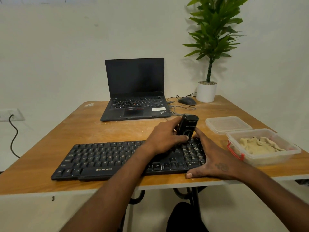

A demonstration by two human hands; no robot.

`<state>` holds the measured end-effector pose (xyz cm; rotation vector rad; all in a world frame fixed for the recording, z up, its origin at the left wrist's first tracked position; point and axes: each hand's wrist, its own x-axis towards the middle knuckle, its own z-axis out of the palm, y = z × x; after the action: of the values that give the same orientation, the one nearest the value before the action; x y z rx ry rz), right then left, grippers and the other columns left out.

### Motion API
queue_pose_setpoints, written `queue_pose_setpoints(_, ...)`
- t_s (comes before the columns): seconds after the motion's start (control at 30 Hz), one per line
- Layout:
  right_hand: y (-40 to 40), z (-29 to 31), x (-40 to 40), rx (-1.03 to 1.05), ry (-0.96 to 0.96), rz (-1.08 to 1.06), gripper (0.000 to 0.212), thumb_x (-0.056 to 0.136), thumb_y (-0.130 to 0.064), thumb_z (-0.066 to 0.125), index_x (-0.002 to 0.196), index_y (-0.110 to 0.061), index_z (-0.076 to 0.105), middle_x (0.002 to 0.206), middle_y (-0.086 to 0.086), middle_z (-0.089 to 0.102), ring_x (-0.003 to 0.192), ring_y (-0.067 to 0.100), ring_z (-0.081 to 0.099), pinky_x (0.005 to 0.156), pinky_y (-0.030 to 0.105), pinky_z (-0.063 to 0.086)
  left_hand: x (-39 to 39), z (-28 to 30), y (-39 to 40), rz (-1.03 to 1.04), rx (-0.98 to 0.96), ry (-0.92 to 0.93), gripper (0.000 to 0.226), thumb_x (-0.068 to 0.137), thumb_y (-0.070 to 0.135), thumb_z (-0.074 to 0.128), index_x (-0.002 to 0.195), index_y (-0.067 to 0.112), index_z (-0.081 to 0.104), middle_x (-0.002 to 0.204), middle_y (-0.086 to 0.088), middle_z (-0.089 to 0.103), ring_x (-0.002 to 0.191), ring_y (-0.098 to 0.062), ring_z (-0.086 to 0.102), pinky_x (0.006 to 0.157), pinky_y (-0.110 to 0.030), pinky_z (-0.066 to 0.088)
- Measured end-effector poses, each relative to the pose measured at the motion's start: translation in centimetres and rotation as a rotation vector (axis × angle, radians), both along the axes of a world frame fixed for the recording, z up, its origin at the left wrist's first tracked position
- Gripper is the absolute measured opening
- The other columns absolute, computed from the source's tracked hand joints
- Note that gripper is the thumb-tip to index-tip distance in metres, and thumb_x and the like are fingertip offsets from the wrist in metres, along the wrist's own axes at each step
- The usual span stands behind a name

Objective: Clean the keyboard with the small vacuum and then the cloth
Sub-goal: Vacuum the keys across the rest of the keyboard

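A black keyboard (107, 161) lies along the front edge of the wooden table (87, 128). My left hand (165, 139) grips a small black vacuum (188, 127), which stands tilted on the keys at the keyboard's right end. My right hand (212, 158) rests flat on the keyboard's right side, fingers straight and reaching toward the vacuum's base, thumb at the front edge. A beige cloth (260, 145) lies crumpled in a clear plastic box (287, 153) to the right of the keyboard.
An open black laptop (135, 97) stands at the back centre, with a wired mouse (187, 100) and a potted plant (206, 91) to its right. The box's clear lid (228, 124) lies behind the box. A wall socket with cable (11, 114) is at left.
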<state>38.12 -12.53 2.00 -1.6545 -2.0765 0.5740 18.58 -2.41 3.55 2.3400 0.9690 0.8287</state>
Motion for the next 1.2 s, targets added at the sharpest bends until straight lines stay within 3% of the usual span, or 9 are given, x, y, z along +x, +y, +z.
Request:
queue_pose_setpoints(0.17, 0.0, -0.1, 0.0, -0.017, -0.002, -0.013, 0.147, 0.045, -0.082, 0.083, 0.147, -0.059, -0.02, 0.163, -0.012, 0.015, 0.145, 0.01, 0.028, 0.118, 0.042, 0.035, -3.3, 0.4, 0.9, 0.021, -0.068, -0.002, 0.057, 0.096, 0.03, 0.073, 0.149, 0.031, 0.05, 0.125, 0.006, 0.067, 0.09, -0.006, 0.066, 0.073, -0.02, 0.048)
queue_pose_setpoints(0.3, 0.1, -0.2, 0.1, -0.019, -0.001, -0.01, 0.148, 0.044, -0.081, 0.084, 0.146, -0.059, -0.021, 0.164, -0.011, 0.014, 0.146, 0.01, 0.026, 0.119, 0.041, 0.033, -5.4, 0.3, 1.4, 0.075, -0.08, -0.018, 0.057, 0.097, 0.03, 0.073, 0.149, 0.029, 0.049, 0.126, 0.003, 0.067, 0.093, -0.01, 0.067, 0.082, -0.029, 0.054)
queue_pose_setpoints(0.43, 0.0, 0.0, 0.0, -0.03, 0.012, -0.014, 0.15, 0.043, -0.08, 0.085, 0.146, -0.059, -0.023, 0.163, -0.01, 0.016, 0.145, 0.01, 0.029, 0.118, 0.04, 0.035, -2.7, 0.0, 0.7, 0.037, -0.034, -0.016, 0.06, 0.095, 0.032, 0.075, 0.149, 0.031, 0.05, 0.128, 0.002, 0.069, 0.087, -0.003, 0.066, 0.074, -0.021, 0.05)
queue_pose_setpoints(0.5, 0.0, 0.1, -0.1, -0.032, 0.028, -0.003, 0.15, 0.045, -0.077, 0.087, 0.144, -0.059, -0.025, 0.159, -0.019, 0.02, 0.142, 0.005, 0.032, 0.116, 0.032, 0.037, -0.6, -0.1, 0.4, 0.008, -0.017, -0.036, 0.06, 0.093, 0.033, 0.076, 0.148, 0.033, 0.051, 0.127, 0.001, 0.071, 0.086, -0.006, 0.068, 0.077, -0.027, 0.055)
queue_pose_setpoints(0.6, -0.1, 0.3, 0.1, -0.062, 0.089, 0.016, 0.151, 0.048, -0.067, 0.092, 0.141, -0.063, -0.028, 0.146, -0.037, 0.021, 0.131, -0.014, 0.036, 0.103, 0.006, 0.035, 1.3, -0.2, 0.3, -0.007, -0.019, -0.046, 0.061, 0.092, 0.034, 0.076, 0.148, 0.036, 0.051, 0.125, 0.001, 0.073, 0.085, -0.009, 0.07, 0.081, -0.033, 0.057)
queue_pose_setpoints(0.73, -0.7, 0.1, 0.9, -0.081, 0.11, -0.043, 0.16, 0.043, -0.071, 0.091, 0.146, -0.053, -0.03, 0.165, -0.015, 0.014, 0.139, -0.004, 0.023, 0.118, 0.024, 0.024, 0.4, -0.2, 0.9, -0.018, -0.07, -0.07, 0.062, 0.093, 0.032, 0.076, 0.149, 0.035, 0.05, 0.126, 0.005, 0.07, 0.084, -0.007, 0.071, 0.077, -0.03, 0.058)
queue_pose_setpoints(0.93, -0.6, 0.1, 1.5, -0.137, 0.141, -0.052, 0.16, 0.046, -0.064, 0.093, 0.149, -0.047, -0.028, 0.163, -0.016, 0.019, 0.134, -0.003, 0.029, 0.11, 0.015, 0.024, -0.1, -0.1, 1.1, -0.01, -0.076, -0.063, 0.06, 0.093, 0.033, 0.076, 0.148, 0.033, 0.051, 0.129, 0.006, 0.069, 0.086, -0.011, 0.071, 0.08, -0.035, 0.058)
queue_pose_setpoints(1.1, -0.4, 0.0, 1.8, -0.152, 0.216, -0.02, 0.156, 0.05, -0.055, 0.096, 0.149, -0.049, -0.025, 0.141, -0.034, 0.029, 0.12, -0.015, 0.04, 0.095, 0.0, 0.032, 3.2, -0.1, 0.4, -0.03, -0.035, -0.046, 0.059, 0.093, 0.036, 0.076, 0.147, 0.036, 0.052, 0.124, 0.007, 0.071, 0.08, -0.003, 0.067, 0.071, -0.025, 0.048)
queue_pose_setpoints(1.2, -0.3, -0.1, 2.1, -0.169, 0.28, -0.023, 0.154, 0.051, -0.05, 0.098, 0.15, -0.052, -0.021, 0.133, -0.042, 0.031, 0.118, -0.019, 0.041, 0.094, 0.003, 0.037, 3.7, 0.2, 0.4, -0.039, -0.041, -0.027, 0.059, 0.093, 0.035, 0.075, 0.147, 0.035, 0.052, 0.122, 0.006, 0.07, 0.078, -0.001, 0.063, 0.07, -0.025, 0.045)
